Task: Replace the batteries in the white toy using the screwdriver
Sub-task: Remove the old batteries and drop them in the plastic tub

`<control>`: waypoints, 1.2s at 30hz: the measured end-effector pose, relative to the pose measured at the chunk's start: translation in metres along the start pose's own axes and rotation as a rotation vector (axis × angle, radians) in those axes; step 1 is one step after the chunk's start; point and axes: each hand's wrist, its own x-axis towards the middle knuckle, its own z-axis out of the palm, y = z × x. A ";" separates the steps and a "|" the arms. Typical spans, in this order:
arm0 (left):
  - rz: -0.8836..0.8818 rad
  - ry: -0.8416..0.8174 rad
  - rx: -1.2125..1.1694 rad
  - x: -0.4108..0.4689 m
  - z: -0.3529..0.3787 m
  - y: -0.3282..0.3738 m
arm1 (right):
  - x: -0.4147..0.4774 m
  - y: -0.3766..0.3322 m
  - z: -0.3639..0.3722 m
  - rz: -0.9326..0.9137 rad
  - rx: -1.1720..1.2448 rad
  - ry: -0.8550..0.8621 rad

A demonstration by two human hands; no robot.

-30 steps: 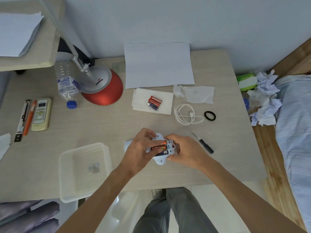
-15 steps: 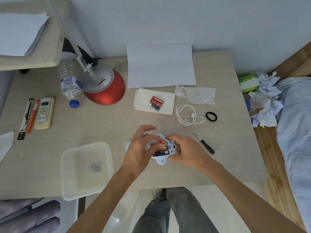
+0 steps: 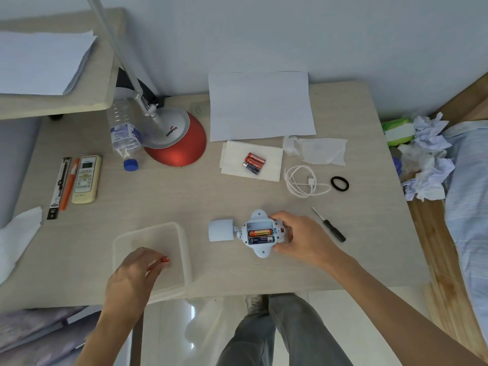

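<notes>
Holding the toy (image 3: 257, 233) flat on the desk (image 3: 184, 202) near its front edge, the right hand (image 3: 298, 237) wraps its fingers around the toy's right end, clamped on the body so it cannot slide. The toy lies with its battery bay facing up and uncovered: two batteries sit in the lower slots, an orange one above a dark one, and the top slot shows empty.

The left hand (image 3: 137, 273) hovers over the clear tray (image 3: 184, 249) at the front-left of the desk, fingers pinched together on a small orange battery (image 3: 159, 262), only its tip showing past the fingertips. Judging by the empty slot, this is probably an old cell being dropped into the tray, which would serve to keep spent cells apart from fresh ones; whether it has touched the tray floor I cannot tell.

Three spare batteries (image 3: 253, 163) lie side by side on a napkin (image 3: 272, 170) toward the middle of the desk, behind the toy, likely kept there so they neither roll nor get mixed up. The screwdriver (image 3: 328, 225) rests just right of the right hand, within easy reach for refastening the cover. That cover itself I cannot pick out anywhere.
</notes>
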 end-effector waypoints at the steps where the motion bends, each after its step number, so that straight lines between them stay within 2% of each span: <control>1: 0.003 -0.001 0.036 0.003 0.006 0.000 | -0.001 0.000 0.000 0.000 0.000 0.001; 9: 0.029 0.020 0.072 0.014 0.004 0.019 | -0.001 0.000 0.000 -0.004 -0.009 0.010; 12: 0.013 0.153 0.018 0.004 -0.020 0.047 | -0.001 -0.001 0.002 -0.007 -0.013 0.016; 15: 0.123 0.252 -0.129 -0.001 -0.036 0.094 | -0.001 0.000 0.003 -0.009 -0.003 0.027; 17: 0.240 0.182 -0.213 0.002 -0.030 0.128 | -0.002 0.001 0.004 -0.015 0.003 0.035; 19: 0.329 0.024 -0.252 0.015 -0.010 0.149 | -0.003 0.001 0.005 -0.020 -0.003 0.040; 21: 0.354 -0.143 -0.236 0.030 0.015 0.160 | -0.003 0.000 0.005 -0.016 -0.013 0.041; 23: 0.368 -0.223 -0.241 0.043 0.037 0.165 | -0.003 -0.001 0.004 -0.021 -0.019 0.043; 29: 0.320 -0.260 -0.458 0.056 0.068 0.159 | -0.006 -0.005 0.001 -0.039 0.006 0.038; 36: 0.250 -0.252 -0.530 0.059 0.072 0.159 | -0.006 -0.012 -0.008 0.002 0.084 0.013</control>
